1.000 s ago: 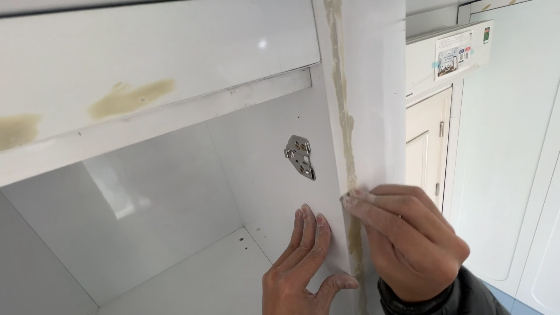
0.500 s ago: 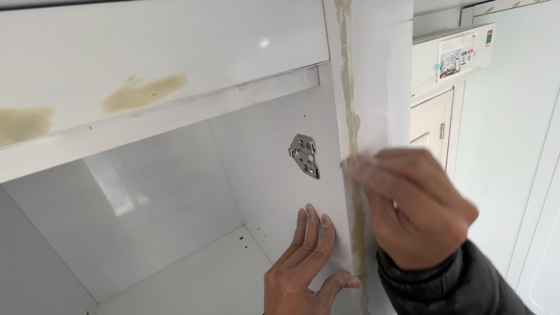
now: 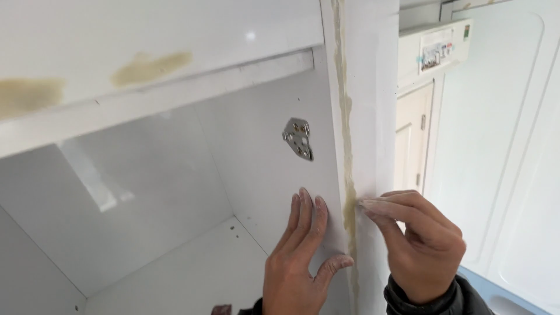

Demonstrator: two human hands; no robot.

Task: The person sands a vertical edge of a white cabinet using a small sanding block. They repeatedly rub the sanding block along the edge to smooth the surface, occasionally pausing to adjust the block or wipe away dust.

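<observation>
Left hand flat, open on cabinet side panel; right hand grip pinched at filler seam; held item indiscernible.

Two bare hands: left hand, right hand. Dark sleeve cuff at right wrist; pale dust on fingertips.

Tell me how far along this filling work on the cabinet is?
Tan filler already runs down the seam of the white upright panel. The right hand presses at it low down, while the left hand lies flat on the inner wall. Tan patches above look unsanded.
</observation>
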